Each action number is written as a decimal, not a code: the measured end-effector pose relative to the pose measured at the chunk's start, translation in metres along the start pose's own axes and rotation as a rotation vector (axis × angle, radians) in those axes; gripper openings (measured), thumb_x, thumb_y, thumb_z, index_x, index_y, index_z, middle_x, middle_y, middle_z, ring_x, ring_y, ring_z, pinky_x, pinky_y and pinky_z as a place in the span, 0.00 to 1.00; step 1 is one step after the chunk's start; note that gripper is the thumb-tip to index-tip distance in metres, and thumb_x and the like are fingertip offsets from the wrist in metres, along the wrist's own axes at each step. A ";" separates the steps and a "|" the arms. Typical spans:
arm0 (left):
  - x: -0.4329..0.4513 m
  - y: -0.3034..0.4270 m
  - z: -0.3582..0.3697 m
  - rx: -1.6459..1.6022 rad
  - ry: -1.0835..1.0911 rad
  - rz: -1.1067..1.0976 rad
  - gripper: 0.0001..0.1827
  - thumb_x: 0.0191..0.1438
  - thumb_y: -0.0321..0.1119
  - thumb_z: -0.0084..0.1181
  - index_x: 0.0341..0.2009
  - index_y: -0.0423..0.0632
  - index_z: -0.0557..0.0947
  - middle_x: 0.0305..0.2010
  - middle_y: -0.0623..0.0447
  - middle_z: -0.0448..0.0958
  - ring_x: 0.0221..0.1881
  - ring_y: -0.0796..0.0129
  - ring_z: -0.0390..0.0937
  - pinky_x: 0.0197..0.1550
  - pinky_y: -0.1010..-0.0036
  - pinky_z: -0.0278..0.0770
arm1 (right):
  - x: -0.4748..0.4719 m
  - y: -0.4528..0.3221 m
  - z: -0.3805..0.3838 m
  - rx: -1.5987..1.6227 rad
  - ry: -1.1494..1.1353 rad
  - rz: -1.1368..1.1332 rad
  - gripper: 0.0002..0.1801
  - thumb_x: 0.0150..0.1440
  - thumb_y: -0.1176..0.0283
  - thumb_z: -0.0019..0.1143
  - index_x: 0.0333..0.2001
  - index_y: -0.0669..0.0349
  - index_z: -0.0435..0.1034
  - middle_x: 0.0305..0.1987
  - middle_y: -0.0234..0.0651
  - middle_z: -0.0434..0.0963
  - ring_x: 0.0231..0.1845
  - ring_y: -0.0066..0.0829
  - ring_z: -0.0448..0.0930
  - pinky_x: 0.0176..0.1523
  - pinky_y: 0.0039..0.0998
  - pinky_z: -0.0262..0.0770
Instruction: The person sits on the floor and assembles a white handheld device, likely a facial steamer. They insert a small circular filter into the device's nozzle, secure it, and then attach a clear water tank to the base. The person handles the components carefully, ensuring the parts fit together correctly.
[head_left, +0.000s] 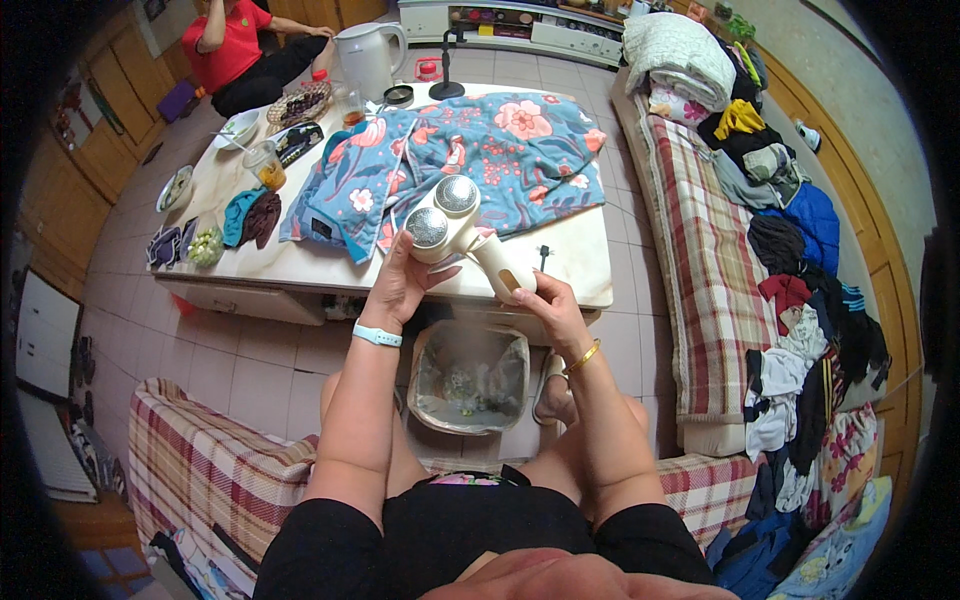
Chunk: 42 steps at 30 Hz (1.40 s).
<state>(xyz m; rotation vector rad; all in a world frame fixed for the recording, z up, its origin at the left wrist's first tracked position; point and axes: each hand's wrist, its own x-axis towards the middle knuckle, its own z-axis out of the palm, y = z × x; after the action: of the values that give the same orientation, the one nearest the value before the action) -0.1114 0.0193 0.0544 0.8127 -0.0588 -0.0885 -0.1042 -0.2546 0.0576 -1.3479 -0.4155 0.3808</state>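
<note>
A cream fabric shaver (450, 232) with two round metal shaving heads is held above the front edge of the marble-topped table (577, 277). My left hand (401, 281) grips it beside the lower head, and my right hand (553, 304) holds the end of its handle. Behind it a blue floral quilted cloth (510, 165) lies spread and partly folded on the table. A small black plug or connector (544, 256) is on the tabletop near my right hand. Below the hands stands a lined waste bin (470, 379) with scraps in it, between my legs.
On the table's left are a plastic cup (264, 166), bowls (175, 187), dark cloths (260, 217) and a bag of green pieces (204, 246). A white jug (367, 60) and black stand (447, 86) are behind. A person in red (232, 45) sits beyond; clothes cover the right sofa (712, 285).
</note>
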 end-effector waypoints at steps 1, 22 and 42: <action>0.000 -0.001 0.001 0.004 0.015 0.018 0.40 0.54 0.62 0.62 0.63 0.51 0.69 0.59 0.50 0.76 0.57 0.59 0.78 0.54 0.58 0.84 | 0.000 0.001 0.000 -0.008 0.000 0.003 0.16 0.61 0.68 0.62 0.47 0.71 0.76 0.45 0.35 0.78 0.46 0.23 0.79 0.52 0.27 0.76; -0.014 0.033 0.001 -0.015 0.172 0.331 0.35 0.59 0.53 0.61 0.64 0.47 0.69 0.62 0.49 0.73 0.61 0.56 0.73 0.63 0.58 0.77 | -0.002 -0.022 -0.025 0.070 0.100 0.111 0.21 0.65 0.58 0.49 0.48 0.67 0.72 0.38 0.41 0.82 0.40 0.31 0.84 0.37 0.27 0.81; -0.019 0.012 0.028 0.084 0.162 0.341 0.35 0.59 0.52 0.60 0.65 0.54 0.65 0.62 0.53 0.71 0.62 0.62 0.72 0.63 0.59 0.75 | 0.012 0.022 -0.001 0.062 0.117 0.254 0.19 0.67 0.56 0.53 0.44 0.64 0.72 0.37 0.38 0.79 0.30 0.26 0.83 0.28 0.25 0.80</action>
<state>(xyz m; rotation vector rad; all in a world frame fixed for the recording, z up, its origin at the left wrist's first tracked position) -0.1325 0.0093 0.0821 0.8813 -0.0471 0.3032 -0.0937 -0.2451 0.0371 -1.3581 -0.1338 0.5173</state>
